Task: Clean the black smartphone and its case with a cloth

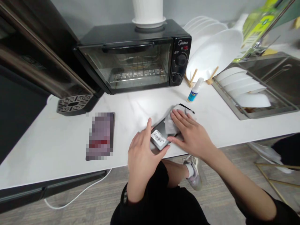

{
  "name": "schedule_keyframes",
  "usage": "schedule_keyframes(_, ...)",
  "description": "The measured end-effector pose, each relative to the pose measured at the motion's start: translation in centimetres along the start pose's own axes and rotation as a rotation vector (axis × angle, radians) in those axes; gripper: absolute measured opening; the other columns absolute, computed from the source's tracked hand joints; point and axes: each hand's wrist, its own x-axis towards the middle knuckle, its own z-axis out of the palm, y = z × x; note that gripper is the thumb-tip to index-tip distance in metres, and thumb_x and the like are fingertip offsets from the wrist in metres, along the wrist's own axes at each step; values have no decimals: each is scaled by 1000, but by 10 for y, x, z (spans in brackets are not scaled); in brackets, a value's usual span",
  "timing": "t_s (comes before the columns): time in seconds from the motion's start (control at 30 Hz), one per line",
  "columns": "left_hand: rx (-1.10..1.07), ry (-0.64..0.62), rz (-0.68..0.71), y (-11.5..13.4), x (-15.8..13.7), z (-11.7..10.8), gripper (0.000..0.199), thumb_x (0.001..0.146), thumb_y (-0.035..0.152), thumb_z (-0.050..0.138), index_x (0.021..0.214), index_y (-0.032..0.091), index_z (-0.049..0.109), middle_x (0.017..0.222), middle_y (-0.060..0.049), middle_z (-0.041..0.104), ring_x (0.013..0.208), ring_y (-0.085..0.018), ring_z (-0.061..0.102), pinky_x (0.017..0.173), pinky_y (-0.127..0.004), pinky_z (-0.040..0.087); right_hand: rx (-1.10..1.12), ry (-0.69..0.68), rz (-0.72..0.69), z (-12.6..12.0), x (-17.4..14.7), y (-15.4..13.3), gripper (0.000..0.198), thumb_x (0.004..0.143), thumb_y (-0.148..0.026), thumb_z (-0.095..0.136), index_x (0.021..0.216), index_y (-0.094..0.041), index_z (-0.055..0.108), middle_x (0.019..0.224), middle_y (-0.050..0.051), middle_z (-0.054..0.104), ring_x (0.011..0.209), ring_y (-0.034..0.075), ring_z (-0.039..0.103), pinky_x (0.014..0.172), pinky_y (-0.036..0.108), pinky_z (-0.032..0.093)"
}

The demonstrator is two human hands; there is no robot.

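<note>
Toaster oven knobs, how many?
2 in view: the upper knob and the lower knob, both on the panel right of the glass door. Neither is hidden.

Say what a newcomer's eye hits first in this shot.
Probably the two hands at the counter's front edge: the right hand lies flat on a grey cloth over a dark flat device, while the left hand holds its labelled end. Next, likely the black toaster oven behind them, and the large white plates standing on edge to the oven's right.
</note>
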Motion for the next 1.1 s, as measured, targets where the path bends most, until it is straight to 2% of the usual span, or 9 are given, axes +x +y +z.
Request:
schedule_keyframes(0.13, 59, -14, -14, -1, 0, 2, 89, 92, 26, 68, 167, 25, 20, 129, -9, 72, 115, -29, 70, 103, -45, 56, 192, -126, -280, 3, -5, -42, 93, 95, -75, 52, 157, -6, 44, 165, 17, 44, 158, 28, 36, 133, 50, 29)
schedule_keyframes(0.23, 69, -19, 0, 0, 0, 2, 84, 93, 17, 60, 167, 27, 21, 128, -8, 72, 116, -27, 70, 108, -44, 53, 226, -192, -373, -5, -19, -38, 82, 99, -69, 51, 158, -13, 44, 166, 12, 44, 158, 23, 37, 133, 47, 30)
schedule_keyframes(0.43, 1, -21, 19, 2, 2, 0, 111, 79, 44, 85, 167, 28, 20, 135, -8, 71, 123, -31, 67, 115, -51, 48, 3, -64, -72, -16, -16, 31, 76, 103, -56, 52, 166, -20, 29, 169, 11, 38, 156, 29, 40, 127, 59, 39)
schedule_keyframes(0.53, 18, -13, 32, 1, 2, 1, 111, 80, 47, 84, 167, 27, 20, 135, -9, 71, 124, -32, 67, 113, -51, 49, 22, -24, -61, -8, -5, 20, 81, 100, -63, 54, 164, -16, 35, 167, 14, 41, 158, 33, 36, 128, 62, 35)
schedule_keyframes(0.6, 40, -15, 42, 1, 2, 2, 109, 81, 47, 83, 167, 24, 20, 134, -11, 71, 122, -33, 68, 110, -51, 51, 106, -65, -171, -2, -3, -6, 86, 98, -69, 52, 161, -13, 40, 167, 14, 42, 159, 31, 34, 130, 59, 33)
schedule_keyframes(0.73, 104, -8, -21, 3, 1, 3, 88, 90, 28, 68, 166, 24, 24, 119, -9, 74, 108, -29, 70, 100, -45, 56, 224, -160, -337, -1, -16, -44, 85, 98, -72, 48, 156, -9, 46, 165, 12, 44, 158, 24, 37, 132, 47, 31)
schedule_keyframes(0.83, 83, -20, 3, 4, 0, 3, 96, 87, 35, 74, 167, 24, 22, 123, -9, 72, 113, -30, 69, 106, -46, 54, 208, -166, -304, -10, -27, -24, 75, 102, -61, 52, 161, -18, 40, 165, 8, 44, 156, 22, 40, 130, 50, 35)
schedule_keyframes(1.0, 43, -5, 26, 3, 1, 3, 110, 80, 48, 83, 167, 25, 20, 133, -9, 71, 121, -31, 67, 113, -49, 49, 27, -16, -7, -16, -17, 34, 68, 104, -54, 50, 162, -21, 39, 164, 11, 45, 154, 30, 42, 126, 61, 40)
schedule_keyframes(1.1, 31, 4, 15, 2, 0, 3, 109, 81, 47, 83, 167, 26, 20, 133, -9, 71, 120, -31, 67, 108, -47, 52, -11, 25, 18, -8, -7, 27, 78, 100, -63, 54, 160, -15, 43, 163, 15, 46, 154, 33, 43, 126, 61, 39)
